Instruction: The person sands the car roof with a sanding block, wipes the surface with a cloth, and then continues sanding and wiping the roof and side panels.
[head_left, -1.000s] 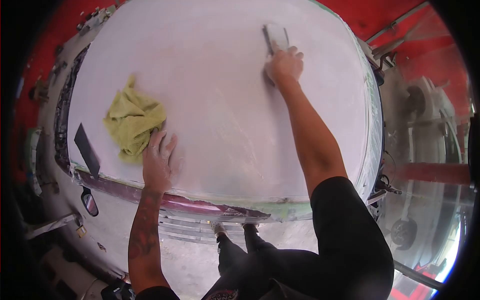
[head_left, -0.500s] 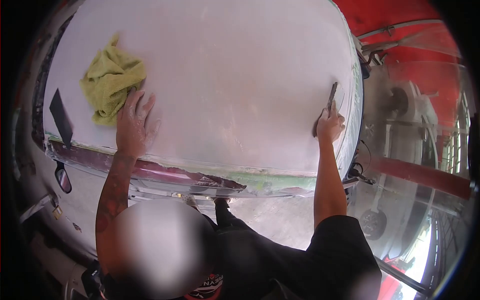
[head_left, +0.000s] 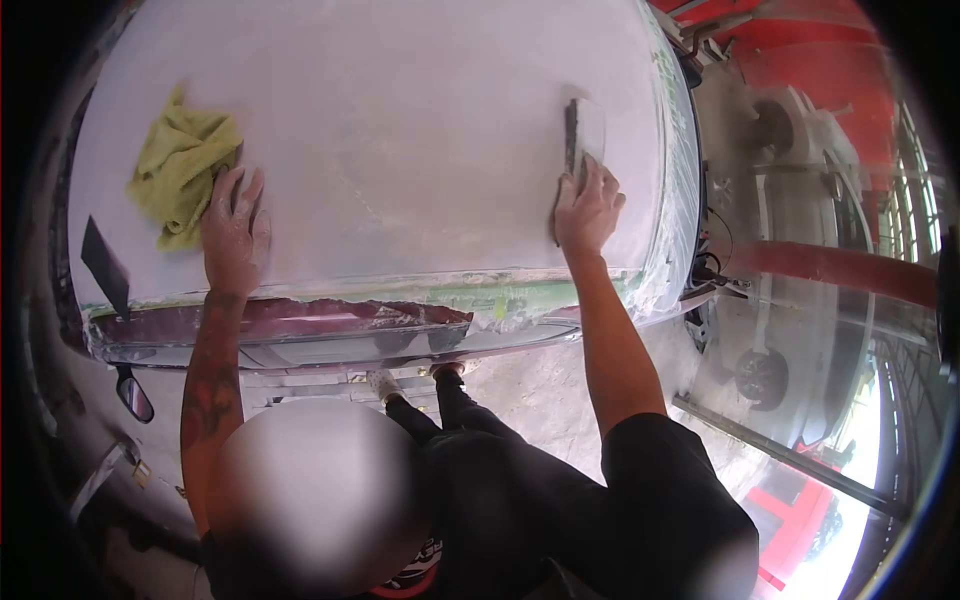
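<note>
A car roof [head_left: 420,150] coated in pale, dusty primer spreads beneath both hands. Long and narrow, a sanding block [head_left: 591,130] with a dark side edge lies against the roof toward the right. My right hand [head_left: 588,212] is closed around its near end. On the left, my left hand [head_left: 235,235] rests on the surface with dusty fingers apart. Its fingertips are right at the edge of a crumpled yellow-green towel [head_left: 183,165]. Nearer the left corner lies a dark strip [head_left: 104,265], flat on the roof.
Green masking tape and torn masking film [head_left: 390,318] run along the roof's near edge. Below left, a side mirror [head_left: 134,396] sticks out. Plastic sheeting [head_left: 680,230] lines the right end. Another car [head_left: 790,330] and red panels [head_left: 820,60] stand to the right.
My right hand has slid the sanding block leftward across the roof, away from the right edge. The camera view has shifted slightly. My left hand stays beside the towel.
</note>
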